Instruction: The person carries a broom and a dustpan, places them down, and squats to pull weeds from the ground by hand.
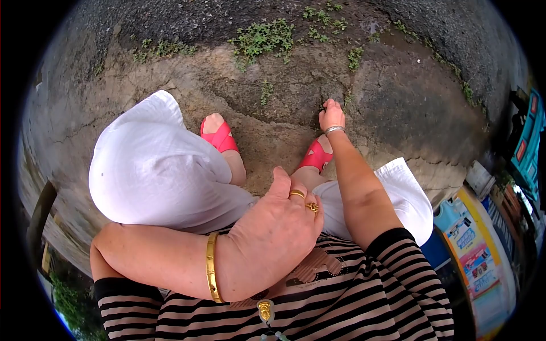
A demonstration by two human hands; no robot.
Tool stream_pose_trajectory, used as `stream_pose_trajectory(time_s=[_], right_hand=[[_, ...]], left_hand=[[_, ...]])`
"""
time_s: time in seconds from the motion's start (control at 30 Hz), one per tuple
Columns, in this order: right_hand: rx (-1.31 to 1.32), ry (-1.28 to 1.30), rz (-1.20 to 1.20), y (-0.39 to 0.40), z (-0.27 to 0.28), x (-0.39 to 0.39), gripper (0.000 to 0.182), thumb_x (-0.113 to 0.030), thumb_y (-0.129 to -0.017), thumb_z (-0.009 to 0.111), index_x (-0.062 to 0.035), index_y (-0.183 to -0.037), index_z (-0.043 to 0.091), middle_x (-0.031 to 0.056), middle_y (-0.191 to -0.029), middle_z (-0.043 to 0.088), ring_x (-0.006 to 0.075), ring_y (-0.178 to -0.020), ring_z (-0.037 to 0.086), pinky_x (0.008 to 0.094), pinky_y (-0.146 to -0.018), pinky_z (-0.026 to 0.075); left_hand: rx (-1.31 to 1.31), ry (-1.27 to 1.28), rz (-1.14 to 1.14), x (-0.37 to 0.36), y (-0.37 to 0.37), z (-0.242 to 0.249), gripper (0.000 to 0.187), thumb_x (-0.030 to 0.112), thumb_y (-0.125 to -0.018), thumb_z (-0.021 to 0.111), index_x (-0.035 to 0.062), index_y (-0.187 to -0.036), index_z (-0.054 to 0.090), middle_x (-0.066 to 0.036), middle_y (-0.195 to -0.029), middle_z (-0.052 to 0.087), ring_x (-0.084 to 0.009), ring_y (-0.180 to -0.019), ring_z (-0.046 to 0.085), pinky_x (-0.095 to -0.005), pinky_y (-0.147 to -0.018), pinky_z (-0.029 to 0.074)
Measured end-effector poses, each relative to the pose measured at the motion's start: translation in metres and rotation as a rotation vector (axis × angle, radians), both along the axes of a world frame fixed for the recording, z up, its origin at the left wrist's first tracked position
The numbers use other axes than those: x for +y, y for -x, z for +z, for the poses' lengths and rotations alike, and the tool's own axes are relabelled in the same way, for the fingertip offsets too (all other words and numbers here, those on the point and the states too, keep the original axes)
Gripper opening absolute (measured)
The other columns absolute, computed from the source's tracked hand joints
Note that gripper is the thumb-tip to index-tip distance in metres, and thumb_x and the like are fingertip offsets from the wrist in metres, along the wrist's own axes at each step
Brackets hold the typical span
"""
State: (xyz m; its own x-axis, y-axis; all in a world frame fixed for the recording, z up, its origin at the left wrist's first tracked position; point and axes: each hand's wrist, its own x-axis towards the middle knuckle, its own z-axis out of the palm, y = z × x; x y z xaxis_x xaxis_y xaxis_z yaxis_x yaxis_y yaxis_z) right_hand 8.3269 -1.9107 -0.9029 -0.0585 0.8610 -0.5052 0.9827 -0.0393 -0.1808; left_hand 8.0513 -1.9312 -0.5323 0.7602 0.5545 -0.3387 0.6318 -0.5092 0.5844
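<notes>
Trousers [156, 170]: plain white. Shoes [218, 136]: solid coral pink. I record a top [352, 290] in black and dusty-pink stripes. Bangle [211, 267] and rings [297, 194]: gold; bracelet [334, 129]: silver. I note ground [196, 79] mottled brown and grey, weeds [264, 41] green, and a panel [472, 250] patterned yellow, pale blue and pink.

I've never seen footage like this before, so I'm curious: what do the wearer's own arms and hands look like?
Both hands are gloveless. The left hand has two gold-coloured rings, one more ornate, and a broad gold-coloured bangle circles that forearm. The right hand has a silvery bracelet at its wrist. Short sleeves striped black and pale brown cover the upper arms.
</notes>
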Motion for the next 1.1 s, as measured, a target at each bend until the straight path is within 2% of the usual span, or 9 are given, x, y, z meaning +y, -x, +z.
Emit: stream_pose_trajectory(time_s=[0.1,0.2,0.3,0.4,0.6,0.7,0.9,1.0,1.1], right_hand=[[-0.093,0.038,0.014,-0.003,-0.007,-0.001,0.02,-0.015,-0.079,0.056,-0.0073,-0.098,0.053,0.0206,-0.101,0.059,0.0407,-0.087,0.061,0.0474,-0.076,0.05],[-0.153,0.072,0.107,0.002,0.003,0.002,0.02,-0.017,-0.081,0.054,-0.0048,-0.097,0.053,0.0219,-0.099,0.06,0.0405,-0.084,0.062,0.0475,-0.074,0.051],[-0.158,0.067,0.092,0.006,0.006,0.003,0.019,-0.018,-0.078,0.06,-0.0069,-0.093,0.055,0.0189,-0.097,0.061,0.0379,-0.084,0.062,0.0475,-0.074,0.051],[-0.147,0.056,0.104,0.001,-0.004,0.0,0.02,-0.02,-0.078,0.061,-0.0071,-0.093,0.055,0.0178,-0.096,0.062,0.0376,-0.085,0.062,0.0471,-0.074,0.051],[-0.176,0.064,0.097,0.006,0.002,0.006,0.021,-0.024,-0.079,0.059,-0.0065,-0.091,0.057,0.0162,-0.094,0.064,0.0366,-0.085,0.063,0.0464,-0.073,0.051],[-0.252,0.054,0.107,0.015,0.003,0.006,0.018,-0.019,-0.078,0.056,-0.0061,-0.09,0.059,0.0171,-0.094,0.064,0.0356,-0.084,0.065,0.0452,-0.074,0.052],[-0.288,0.115,0.053,0.025,0.014,0.011,0.021,-0.021,-0.075,0.058,-0.0057,-0.088,0.061,0.0178,-0.093,0.066,0.0349,-0.085,0.065,0.0444,-0.076,0.052],[-0.23,0.056,-0.016,0.015,-0.001,0.005,0.024,-0.027,-0.074,0.061,-0.0063,-0.086,0.06,0.0177,-0.088,0.066,0.0365,-0.084,0.063,0.0451,-0.075,0.051],[-0.174,0.026,-0.075,0.007,-0.009,0.001,0.022,-0.027,-0.073,0.062,-0.007,-0.083,0.061,0.0179,-0.087,0.065,0.0359,-0.083,0.063,0.044,-0.076,0.051]], left_hand=[[0.008,-0.004,-0.006,0.001,0.0,0.0,0.036,0.018,-0.08,0.049,-0.0007,-0.109,0.059,-0.014,-0.091,0.061,-0.0285,-0.092,0.056,-0.0462,-0.092,0.038],[0.016,-0.002,-0.016,0.001,-0.001,0.0,0.036,0.018,-0.08,0.049,-0.0006,-0.109,0.059,-0.014,-0.09,0.061,-0.0282,-0.092,0.056,-0.0463,-0.092,0.038],[0.02,-0.007,-0.023,0.002,-0.001,0.0,0.036,0.018,-0.08,0.049,-0.0001,-0.11,0.06,-0.013,-0.09,0.061,-0.028,-0.092,0.056,-0.0464,-0.092,0.038],[0.026,-0.024,-0.026,0.001,-0.002,0.0,0.036,0.018,-0.08,0.049,0.0005,-0.11,0.06,-0.013,-0.09,0.062,-0.0277,-0.092,0.056,-0.0464,-0.092,0.037],[0.034,-0.021,-0.023,0.001,-0.002,0.001,0.036,0.018,-0.08,0.049,0.001,-0.11,0.06,-0.013,-0.09,0.062,-0.0277,-0.093,0.057,-0.0459,-0.093,0.037],[0.035,-0.025,-0.023,0.0,-0.003,0.002,0.036,0.018,-0.08,0.05,0.0009,-0.109,0.06,-0.013,-0.09,0.062,-0.0277,-0.092,0.057,-0.0457,-0.093,0.037],[0.031,-0.019,-0.026,0.001,-0.003,0.002,0.036,0.018,-0.079,0.05,0.0001,-0.109,0.06,-0.013,-0.09,0.062,-0.0276,-0.092,0.057,-0.0454,-0.093,0.038],[0.036,-0.016,-0.023,0.0,-0.003,0.002,0.036,0.018,-0.079,0.05,-0.0004,-0.109,0.06,-0.013,-0.09,0.062,-0.0277,-0.092,0.057,-0.0456,-0.093,0.038],[0.036,-0.024,-0.024,0.0,-0.003,0.002,0.036,0.018,-0.079,0.051,-0.0007,-0.109,0.06,-0.013,-0.09,0.062,-0.0278,-0.093,0.057,-0.0457,-0.093,0.038]])
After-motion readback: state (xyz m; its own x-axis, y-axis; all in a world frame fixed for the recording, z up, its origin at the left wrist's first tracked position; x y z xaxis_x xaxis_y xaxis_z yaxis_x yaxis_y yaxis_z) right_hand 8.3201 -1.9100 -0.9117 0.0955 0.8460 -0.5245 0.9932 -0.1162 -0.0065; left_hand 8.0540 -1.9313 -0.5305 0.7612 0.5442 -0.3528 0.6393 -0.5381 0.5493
